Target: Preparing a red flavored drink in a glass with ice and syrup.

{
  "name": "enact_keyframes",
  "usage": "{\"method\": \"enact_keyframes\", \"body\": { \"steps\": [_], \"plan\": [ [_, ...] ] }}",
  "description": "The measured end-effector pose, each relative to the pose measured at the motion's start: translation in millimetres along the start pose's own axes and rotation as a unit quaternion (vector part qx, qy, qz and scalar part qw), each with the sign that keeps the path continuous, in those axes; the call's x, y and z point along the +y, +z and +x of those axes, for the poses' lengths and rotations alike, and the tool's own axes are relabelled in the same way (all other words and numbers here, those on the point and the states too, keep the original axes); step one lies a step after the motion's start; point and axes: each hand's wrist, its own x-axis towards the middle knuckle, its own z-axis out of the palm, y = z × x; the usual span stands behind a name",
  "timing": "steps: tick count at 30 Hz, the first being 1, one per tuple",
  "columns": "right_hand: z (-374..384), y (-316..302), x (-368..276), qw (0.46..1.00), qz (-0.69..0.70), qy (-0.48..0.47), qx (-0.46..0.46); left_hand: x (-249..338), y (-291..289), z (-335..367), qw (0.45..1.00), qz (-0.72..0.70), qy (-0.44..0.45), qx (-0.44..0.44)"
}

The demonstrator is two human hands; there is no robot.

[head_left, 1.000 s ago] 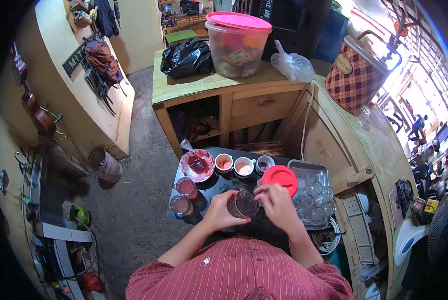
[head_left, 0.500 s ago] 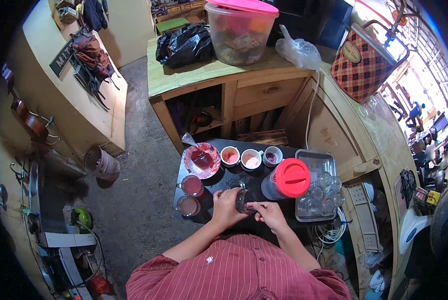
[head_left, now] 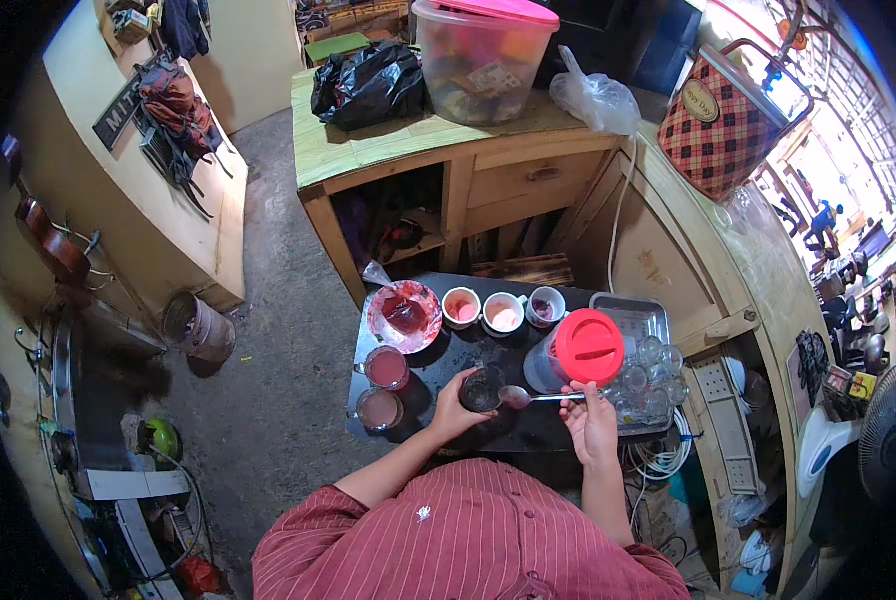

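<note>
My left hand [head_left: 455, 413] is closed round a dark-looking glass mug [head_left: 482, 390] at the middle of the black table [head_left: 436, 372]. Between the fingers of my right hand [head_left: 592, 424] is the handle of a metal spoon [head_left: 515, 397], its bowl pointing left, close beside the mug's rim. Two glass mugs of pinkish drink, a farther one [head_left: 386, 368] and a nearer one [head_left: 379, 409], stand at the left. Behind them lies a bowl [head_left: 405, 316] with red stuff in it. Three white cups, a left [head_left: 461, 308], a middle [head_left: 503, 315] and a right one [head_left: 545, 307], hold powders or residue.
A pitcher with a red lid [head_left: 589, 346] stands right of the cups. Next to it a metal tray [head_left: 631, 313] carries several upturned clear glasses [head_left: 648, 378]. Beyond the table is a wooden counter [head_left: 388, 158] with a pink-lidded tub [head_left: 483, 65] and a black plastic bag [head_left: 368, 85].
My right hand has moved right, bringing the spoon out of the mug and beside it. The left hand still holds the mug, now a little tilted.
</note>
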Motion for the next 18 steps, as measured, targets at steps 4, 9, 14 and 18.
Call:
{"method": "enact_keyframes", "body": {
  "steps": [4,9,14,18],
  "plan": [
    [-1,-12,12,0.997,0.077,0.020,-0.019,-6,-5,-6,0.997,0.073,-0.011,-0.039],
    [-4,-15,15,0.980,0.179,0.078,0.046,15,-23,-26,0.971,0.203,-0.117,-0.039],
    [-4,-4,22,0.989,0.144,-0.025,0.003,80,-59,-36,0.991,0.116,-0.048,-0.053],
    [11,28,32,0.981,-0.050,-0.188,-0.023,96,-76,-40,0.993,0.082,-0.048,-0.074]
  ]
}}
